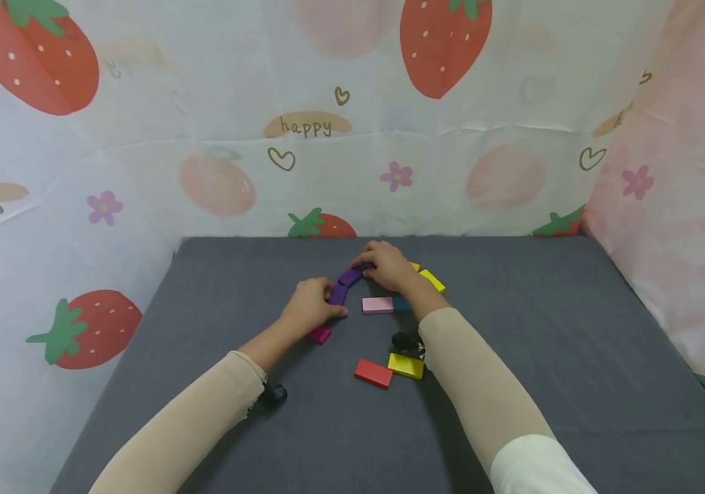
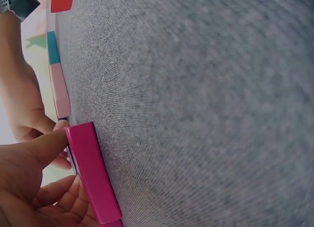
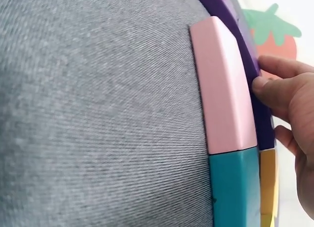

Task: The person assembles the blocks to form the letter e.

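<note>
Strawberry-print cloth (image 1: 228, 103) behind, grey table (image 1: 235, 309) below: towards eleven o'clock, left hand (image 1: 310, 304) pinches a purple block (image 1: 338, 296), long axis pointing to one; right hand (image 1: 391, 266), fingers bent, grips a darker purple block (image 3: 265, 124), roughly towards three.

The desk (image 1: 544, 329) is surfaced in dark grey with a fine ribbed texture. It is bordered at the back and both sides by a pale printed backdrop (image 1: 222, 96). Red strawberries (image 1: 105, 329) with green leaves (image 1: 60, 333), pink flowers (image 1: 396, 176), outlined hearts (image 1: 281, 159) and peach-coloured fruit (image 1: 506, 176) are printed on it, and the word "happy" (image 1: 307, 127) is lettered across a tan patch (image 1: 307, 116). The right side (image 1: 679, 240) is tinted pink.
</note>
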